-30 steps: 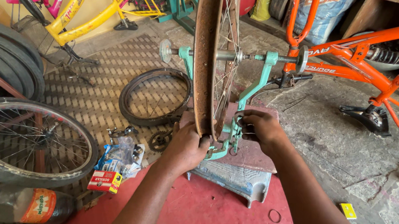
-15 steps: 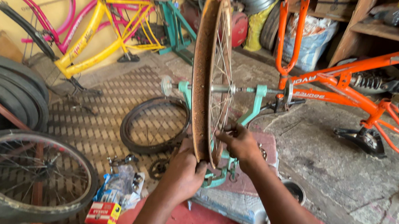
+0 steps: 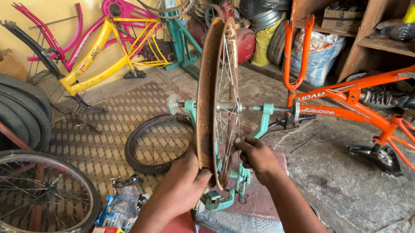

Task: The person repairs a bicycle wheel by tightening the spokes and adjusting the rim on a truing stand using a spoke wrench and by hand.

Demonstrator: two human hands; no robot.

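A: What's the biggest thing in front of the person?

B: A rusty bicycle wheel rim (image 3: 207, 98), standing upright and edge-on to the camera, its axle carried in a green truing stand (image 3: 242, 176). The stand sits on a low metal block above a red mat (image 3: 179, 228) on the workshop floor.

A: And around it?

B: An orange bicycle frame (image 3: 357, 106) to the right, a yellow bicycle frame (image 3: 105, 56) and a pink one behind it against the wall at the left, a spoked wheel with its tyre (image 3: 31, 195) at the lower left, and a loose black tyre (image 3: 157, 144) lying flat on the patterned floor just left of the stand.

A: How is the left hand placed?

B: The left hand (image 3: 181, 183) is wrapped around the lower edge of the rim, thumb pressed on its outer rusty face. Its grip is clenched on the rim.

A: The right hand?

B: The right hand (image 3: 257, 156) is beside the spokes (image 3: 226, 117), fingers pinched tight together against them. Whether that grip holds a spoke, a nipple or a small tool, I cannot tell; the fingers hide it.
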